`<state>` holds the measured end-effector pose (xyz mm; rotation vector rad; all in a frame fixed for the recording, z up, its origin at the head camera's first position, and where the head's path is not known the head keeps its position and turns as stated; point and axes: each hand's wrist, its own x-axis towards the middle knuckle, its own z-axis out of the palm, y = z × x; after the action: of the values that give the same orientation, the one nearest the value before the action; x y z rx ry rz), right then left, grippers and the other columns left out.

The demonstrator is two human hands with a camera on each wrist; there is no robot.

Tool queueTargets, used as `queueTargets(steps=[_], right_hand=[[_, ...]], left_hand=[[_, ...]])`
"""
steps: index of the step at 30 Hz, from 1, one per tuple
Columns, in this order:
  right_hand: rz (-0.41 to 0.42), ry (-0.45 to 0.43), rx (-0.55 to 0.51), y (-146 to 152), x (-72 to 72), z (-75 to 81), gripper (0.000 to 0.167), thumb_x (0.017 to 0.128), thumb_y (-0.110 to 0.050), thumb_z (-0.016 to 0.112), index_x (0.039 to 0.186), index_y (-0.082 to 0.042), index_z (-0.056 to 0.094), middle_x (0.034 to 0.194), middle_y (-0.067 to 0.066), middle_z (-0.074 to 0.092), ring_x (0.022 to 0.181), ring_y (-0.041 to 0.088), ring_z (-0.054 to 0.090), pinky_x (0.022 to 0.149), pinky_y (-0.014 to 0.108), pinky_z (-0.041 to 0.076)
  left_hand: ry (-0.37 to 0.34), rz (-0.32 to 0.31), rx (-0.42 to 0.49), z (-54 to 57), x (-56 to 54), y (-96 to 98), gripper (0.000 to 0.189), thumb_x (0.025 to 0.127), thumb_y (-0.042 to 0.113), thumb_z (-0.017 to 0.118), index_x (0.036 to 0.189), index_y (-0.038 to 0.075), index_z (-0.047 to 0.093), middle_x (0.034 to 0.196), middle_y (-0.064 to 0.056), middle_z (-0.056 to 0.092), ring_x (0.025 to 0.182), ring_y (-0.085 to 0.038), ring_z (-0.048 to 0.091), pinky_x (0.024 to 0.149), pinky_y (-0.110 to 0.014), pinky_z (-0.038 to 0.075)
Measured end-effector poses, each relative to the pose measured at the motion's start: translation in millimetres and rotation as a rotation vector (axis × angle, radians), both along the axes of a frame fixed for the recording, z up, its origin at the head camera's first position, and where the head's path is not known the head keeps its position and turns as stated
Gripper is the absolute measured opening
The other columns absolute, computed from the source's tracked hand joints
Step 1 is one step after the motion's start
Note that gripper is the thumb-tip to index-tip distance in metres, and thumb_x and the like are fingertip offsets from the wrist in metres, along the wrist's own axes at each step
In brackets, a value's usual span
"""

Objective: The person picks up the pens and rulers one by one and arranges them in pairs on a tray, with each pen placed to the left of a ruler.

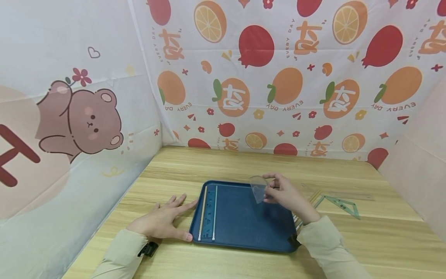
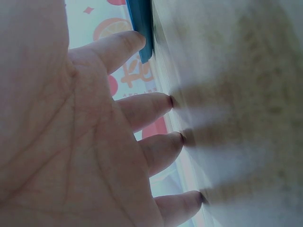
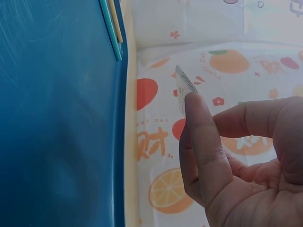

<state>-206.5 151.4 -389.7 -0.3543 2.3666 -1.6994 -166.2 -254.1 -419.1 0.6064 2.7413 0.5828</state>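
My right hand [image 1: 280, 195] pinches a clear plastic protractor [image 1: 258, 189] between thumb and fingers above the upper right part of a blue tray [image 1: 244, 221]. In the right wrist view its graduated edge [image 3: 186, 82] sticks out past the fingertips. Spread out at the tray's left side, my left hand [image 1: 165, 221] touches the rim with its thumb and forefinger, while the other fingertips rest on the table. Inside the tray, along its left side, a yellow pencil [image 1: 203, 217], a green ruler [image 1: 209, 213] and a green pencil [image 1: 214, 217] lie side by side.
To the tray's right, several pencils [image 1: 315, 195] lie partly behind my right forearm. Beyond them are a green set square [image 1: 343, 205] and a clear ruler [image 1: 355, 196] on the wooden table [image 1: 174, 162]. Printed cloth [image 1: 258, 89] hangs around the table.
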Motion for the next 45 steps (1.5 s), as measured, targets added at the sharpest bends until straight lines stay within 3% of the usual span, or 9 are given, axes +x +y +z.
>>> queueTargets(steps=[18,45], right_hand=[[0.007,-0.003,0.010,-13,1.0,-3.9,0.046,0.108,-0.002,0.056,0.151,0.003,0.044,0.101,0.013,0.063,0.088,0.018,0.069,0.090,0.045,0.067],[0.013,-0.069,0.014,-31,-1.6,-18.5,0.047,0.108,-0.001,0.053,0.153,0.005,0.042,0.100,0.013,0.064,0.085,0.017,0.070,0.084,0.039,0.067]], left_hand=[[0.008,-0.007,0.005,1.1,0.6,0.1,0.109,0.079,0.065,0.087,0.169,0.030,0.036,0.176,-0.030,0.022,0.159,-0.064,0.015,0.110,-0.095,0.010],[0.013,-0.015,0.009,-0.4,-0.4,-0.8,0.108,0.080,0.065,0.087,0.169,0.029,0.037,0.175,-0.030,0.022,0.159,-0.065,0.015,0.110,-0.095,0.010]])
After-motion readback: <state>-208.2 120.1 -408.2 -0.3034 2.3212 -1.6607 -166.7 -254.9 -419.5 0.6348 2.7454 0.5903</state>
